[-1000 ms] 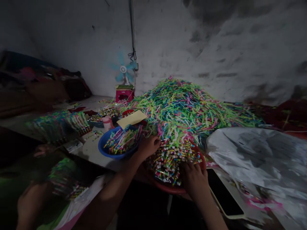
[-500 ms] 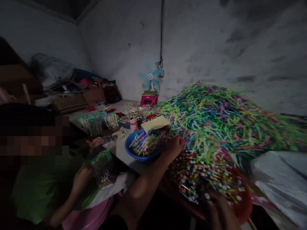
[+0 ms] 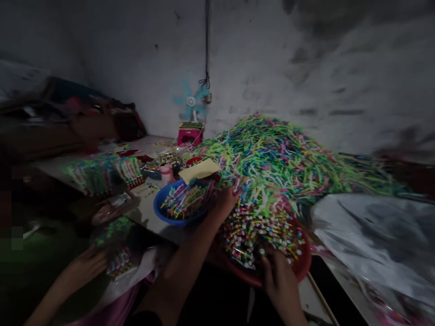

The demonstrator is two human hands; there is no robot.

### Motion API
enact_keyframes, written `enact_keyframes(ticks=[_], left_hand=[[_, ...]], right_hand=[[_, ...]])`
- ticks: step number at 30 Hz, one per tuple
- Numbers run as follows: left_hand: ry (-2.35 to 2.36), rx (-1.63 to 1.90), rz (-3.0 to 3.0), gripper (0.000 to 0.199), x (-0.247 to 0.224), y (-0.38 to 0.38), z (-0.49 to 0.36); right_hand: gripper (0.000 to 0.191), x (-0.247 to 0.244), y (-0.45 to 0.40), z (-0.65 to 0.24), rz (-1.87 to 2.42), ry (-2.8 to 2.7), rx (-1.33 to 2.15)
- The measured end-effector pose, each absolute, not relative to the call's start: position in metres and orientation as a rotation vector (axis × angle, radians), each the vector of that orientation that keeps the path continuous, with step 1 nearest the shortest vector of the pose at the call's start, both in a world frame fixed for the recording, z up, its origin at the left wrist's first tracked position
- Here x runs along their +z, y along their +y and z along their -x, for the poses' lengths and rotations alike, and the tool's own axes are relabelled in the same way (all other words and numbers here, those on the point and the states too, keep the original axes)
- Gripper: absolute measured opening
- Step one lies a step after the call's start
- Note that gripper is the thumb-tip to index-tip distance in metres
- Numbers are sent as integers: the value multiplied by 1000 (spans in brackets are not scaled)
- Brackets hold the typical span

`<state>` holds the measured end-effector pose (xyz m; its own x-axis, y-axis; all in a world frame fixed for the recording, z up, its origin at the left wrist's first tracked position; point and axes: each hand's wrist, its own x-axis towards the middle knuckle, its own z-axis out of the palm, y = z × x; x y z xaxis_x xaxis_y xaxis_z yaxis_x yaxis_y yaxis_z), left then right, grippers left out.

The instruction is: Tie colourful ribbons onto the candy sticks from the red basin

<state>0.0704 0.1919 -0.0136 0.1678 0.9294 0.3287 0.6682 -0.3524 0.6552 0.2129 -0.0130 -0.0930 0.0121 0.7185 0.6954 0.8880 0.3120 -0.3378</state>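
My left hand [image 3: 227, 199] reaches over the far left rim of a red basin [image 3: 303, 267], where the bright ribbon strips meet the small pieces. Its fingers are closed; what they pinch is too small and dim to make out. The basin holds many small, shiny, multicoloured tube-like pieces [image 3: 268, 228]. At the basin's near side, my right hand [image 3: 281, 276] has its fingers and thumb apart among the pieces, with the fingertips in shadow. Left of my left forearm stands a blue basin [image 3: 163, 217] of coloured sticks with ribbons [image 3: 185, 201].
A co-worker's hand [image 3: 86, 267] at left holds a clear packet of sticks [image 3: 118, 260]. Behind the basins rises a large ribbon heap [image 3: 272, 154]. Yellow card [image 3: 200, 170] overlaps the blue basin; a fan [image 3: 190, 102] stands behind. Plastic sheeting [image 3: 370, 240] lies right.
The view has turned right, so the basins and heap appear farther left. My left hand stays by the ribbons. My right hand shows more fully at the red basin's near side.
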Motion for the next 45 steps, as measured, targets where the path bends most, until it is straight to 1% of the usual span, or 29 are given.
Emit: enact_keyframes(ticks=[5,10,13,16,18,21,24,26,28,29,31,32,35,37,40,45], left_hand=[[1518,1138,-2013,28,-6,178,-46],[1449,1198,-1907,36,-12,129,-18],[1289,1121,-1890,34,-24,88,-8],[1095,1046,-1900,32,-35,50,-3],[1037,1009,-1921,32,-38,31,-1],[1028,1001,-1948,32,-37,17,-3],[1008,1084,-1958,30,-33,15,-8],[985,1151,-1920,28,-31,15,-12],[944,1177,-1795,31,-32,13,-17],[901,1154,-1695,36,-33,11,-20],[762,1014,-1470,50,-37,6,-27],[697,911,-1365,54,-39,3,-31],[661,690,-1146,49,-42,-3,-37],[729,711,-1009,47,-38,-4,-38],[755,866,-801,46,-27,2,-33],[692,1004,-742,50,-11,12,-26]], right_hand=[[19,-95,-13,-212,1467,-1715,-194],[22,-91,-19,-209,1481,-1495,120],[27,-81,-23,-209,1460,-1290,274],[40,-67,-27,-209,1397,-1175,295],[43,-59,-32,-207,1369,-1204,368],[34,-48,-42,-197,1382,-1346,585],[31,-42,-55,-186,1425,-1512,802],[30,-41,-62,-182,1436,-1585,881],[30,-41,-66,-182,1433,-1567,885],[30,-42,-67,-183,1434,-1529,869],[30,-42,-66,-187,1426,-1466,845],[29,-42,-65,-188,1409,-1460,838],[22,-40,-64,-186,1321,-1483,798],[21,-39,-64,-183,1283,-1459,731],[24,-40,-68,-180,1330,-1401,592],[20,-39,-70,-179,1444,-1481,467]])
